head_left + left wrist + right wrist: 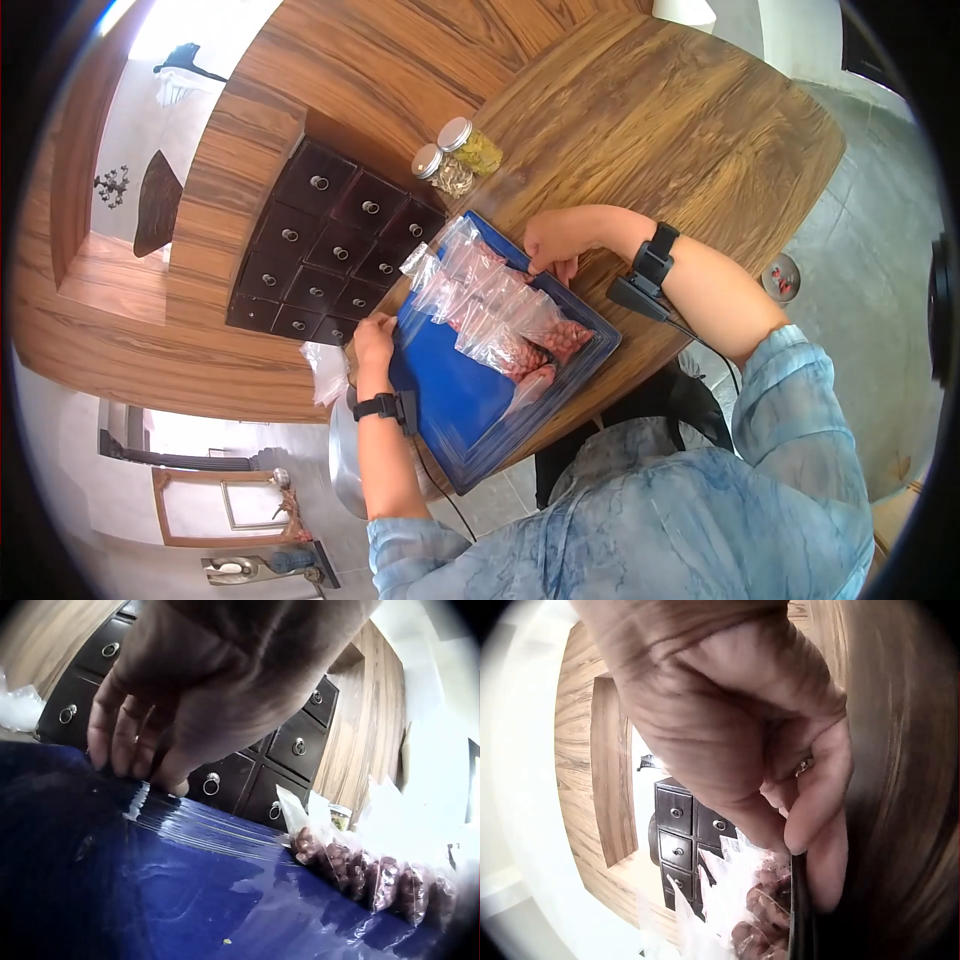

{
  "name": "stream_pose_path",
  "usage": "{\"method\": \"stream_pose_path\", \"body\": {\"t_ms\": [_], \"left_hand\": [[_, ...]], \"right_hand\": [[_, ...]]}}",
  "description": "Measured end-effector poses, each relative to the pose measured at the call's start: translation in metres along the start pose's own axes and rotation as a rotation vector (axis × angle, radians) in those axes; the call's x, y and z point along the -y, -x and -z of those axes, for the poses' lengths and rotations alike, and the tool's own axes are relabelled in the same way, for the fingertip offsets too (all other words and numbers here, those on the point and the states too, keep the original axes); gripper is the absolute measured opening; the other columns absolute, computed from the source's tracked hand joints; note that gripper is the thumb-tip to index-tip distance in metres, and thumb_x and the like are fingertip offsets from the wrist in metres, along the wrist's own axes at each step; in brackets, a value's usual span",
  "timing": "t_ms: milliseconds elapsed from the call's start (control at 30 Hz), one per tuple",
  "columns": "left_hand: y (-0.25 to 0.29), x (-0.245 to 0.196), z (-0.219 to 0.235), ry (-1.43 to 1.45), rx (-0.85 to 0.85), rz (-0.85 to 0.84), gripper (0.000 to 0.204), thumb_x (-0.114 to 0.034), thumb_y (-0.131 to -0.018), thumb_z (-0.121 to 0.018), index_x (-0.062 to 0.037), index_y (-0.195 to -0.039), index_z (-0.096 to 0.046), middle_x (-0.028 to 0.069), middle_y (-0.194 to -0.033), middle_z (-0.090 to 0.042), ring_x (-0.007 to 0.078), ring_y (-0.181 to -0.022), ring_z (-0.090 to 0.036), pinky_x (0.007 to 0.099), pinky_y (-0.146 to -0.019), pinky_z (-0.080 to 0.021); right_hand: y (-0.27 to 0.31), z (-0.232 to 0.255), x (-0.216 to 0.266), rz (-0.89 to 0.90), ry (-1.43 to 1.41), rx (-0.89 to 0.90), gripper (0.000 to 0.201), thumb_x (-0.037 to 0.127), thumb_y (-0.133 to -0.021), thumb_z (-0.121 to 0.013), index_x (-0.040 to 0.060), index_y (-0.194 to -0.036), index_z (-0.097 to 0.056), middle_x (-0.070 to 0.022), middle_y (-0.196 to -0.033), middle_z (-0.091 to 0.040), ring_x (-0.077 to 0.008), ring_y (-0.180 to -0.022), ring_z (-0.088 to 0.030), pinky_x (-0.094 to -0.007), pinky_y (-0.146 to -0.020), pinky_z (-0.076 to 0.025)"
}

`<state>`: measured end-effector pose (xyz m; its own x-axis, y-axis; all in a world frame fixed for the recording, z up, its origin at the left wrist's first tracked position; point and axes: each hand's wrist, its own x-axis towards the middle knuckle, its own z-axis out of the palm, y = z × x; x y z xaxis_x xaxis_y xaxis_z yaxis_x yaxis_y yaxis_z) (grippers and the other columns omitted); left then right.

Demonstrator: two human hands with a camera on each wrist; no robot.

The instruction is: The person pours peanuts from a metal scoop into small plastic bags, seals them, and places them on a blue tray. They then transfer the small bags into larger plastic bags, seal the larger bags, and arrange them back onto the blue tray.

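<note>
A blue rectangular tray [435, 370] lies on the wooden table in front of the person. Several clear plastic bags [500, 335] of reddish-brown pieces stand in a row along its right part. At the left rim, the left hand [374, 345] pinches the tray's edge, fingers bent over it in the left wrist view. The right hand [560, 242] grips the opposite rim beside the bags. In the right wrist view, its thumb and fingers straddle the dark tray edge [801, 900], close to the filled bags [761, 911].
Behind the tray stands a dark cabinet [335, 250] with several small ring-pull drawers. Two lidded glass jars, one with yellowish contents [478, 152] and one with pale pieces [453, 178], are beside it. Clear plastic bags [326, 372] hang at the table's left edge. Bare wooden tabletop [680, 130] extends right.
</note>
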<state>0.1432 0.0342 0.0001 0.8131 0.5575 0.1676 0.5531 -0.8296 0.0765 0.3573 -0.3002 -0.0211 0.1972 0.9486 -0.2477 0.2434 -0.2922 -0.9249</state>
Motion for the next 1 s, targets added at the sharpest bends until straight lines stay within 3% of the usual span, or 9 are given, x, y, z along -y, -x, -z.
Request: {"method": "stream_pose_path", "body": {"t_ms": [200,567,600,700,733,833,933,1000], "left_hand": [[-0.016,-0.014,-0.009,0.144,0.099,0.049,0.031,-0.03,-0.069,-0.081,-0.0045,-0.083,-0.07,0.0087,-0.07,-0.064,0.0178,-0.064,-0.058,0.0322,-0.064,-0.047],[-0.048,-0.067,-0.019,0.128,0.089,-0.046,0.036,-0.035,-0.071,-0.079,-0.0036,-0.086,-0.068,0.0137,-0.078,-0.067,0.0275,-0.077,-0.064,0.0373,-0.073,-0.049],[-0.05,-0.069,-0.02,0.093,0.091,-0.135,0.027,-0.029,-0.082,-0.069,-0.006,-0.096,-0.064,0.0097,-0.075,-0.065,0.0204,-0.071,-0.063,0.0332,-0.069,-0.049],[-0.051,-0.091,-0.02,0.348,-0.085,-0.115,0.032,-0.032,-0.087,-0.062,-0.0025,-0.098,-0.06,0.017,-0.091,-0.066,0.0314,-0.086,-0.063,0.0402,-0.077,-0.048],[-0.049,-0.1,-0.014,0.363,-0.087,-0.157,0.034,-0.031,-0.092,-0.053,-0.0032,-0.111,-0.057,0.0193,-0.107,-0.063,0.0336,-0.103,-0.058,0.0398,-0.089,-0.045],[-0.025,-0.139,0.003,0.386,-0.334,-0.527,0.041,-0.032,-0.093,-0.05,-0.0036,-0.123,-0.054,0.0196,-0.121,-0.057,0.0346,-0.119,-0.048,0.0389,-0.101,-0.037],[-0.006,-0.153,0.014,0.083,-0.103,-0.559,0.045,-0.032,-0.095,-0.047,-0.004,-0.13,-0.05,0.0197,-0.129,-0.051,0.0344,-0.126,-0.041,0.0385,-0.106,-0.031],[-0.015,-0.14,0.013,0.276,-0.184,-0.468,0.045,-0.032,-0.094,-0.048,-0.0039,-0.129,-0.05,0.0199,-0.13,-0.051,0.0339,-0.124,-0.043,0.0385,-0.105,-0.032]], "right_hand": [[0.008,0.008,0.004,-0.023,0.014,0.054,0.021,0.016,-0.086,-0.059,-0.0041,-0.079,-0.06,-0.0148,-0.08,-0.069,-0.0205,-0.069,-0.07,-0.0264,-0.056,-0.054],[0.035,0.038,-0.001,-0.139,0.085,0.079,0.02,0.023,-0.087,-0.062,0.0044,-0.082,-0.062,-0.0076,-0.078,-0.069,-0.0159,-0.071,-0.069,-0.0241,-0.059,-0.049],[0.036,0.04,-0.003,-0.129,0.077,0.076,0.02,0.024,-0.087,-0.062,0.0047,-0.082,-0.062,-0.0072,-0.078,-0.069,-0.0159,-0.071,-0.069,-0.0241,-0.059,-0.049],[0.039,0.043,-0.005,-0.104,0.057,0.066,0.02,0.025,-0.087,-0.062,0.0053,-0.082,-0.062,-0.0064,-0.076,-0.068,-0.0158,-0.07,-0.069,-0.0242,-0.058,-0.049],[0.039,0.042,-0.006,-0.1,0.052,0.07,0.02,0.025,-0.087,-0.062,0.0052,-0.083,-0.062,-0.0062,-0.076,-0.068,-0.0158,-0.069,-0.069,-0.0243,-0.058,-0.049],[0.038,0.041,-0.003,-0.108,0.048,0.061,0.02,0.024,-0.087,-0.062,0.0053,-0.082,-0.062,-0.0059,-0.075,-0.068,-0.0156,-0.069,-0.069,-0.0247,-0.058,-0.049],[0.038,0.043,-0.005,-0.119,0.049,0.066,0.019,0.024,-0.087,-0.063,0.0058,-0.081,-0.062,-0.0058,-0.074,-0.067,-0.0153,-0.068,-0.068,-0.0249,-0.057,-0.049],[0.039,0.044,-0.005,-0.128,0.044,0.074,0.019,0.024,-0.087,-0.063,0.0062,-0.081,-0.062,-0.0056,-0.073,-0.067,-0.015,-0.067,-0.068,-0.0243,-0.056,-0.048]]}}
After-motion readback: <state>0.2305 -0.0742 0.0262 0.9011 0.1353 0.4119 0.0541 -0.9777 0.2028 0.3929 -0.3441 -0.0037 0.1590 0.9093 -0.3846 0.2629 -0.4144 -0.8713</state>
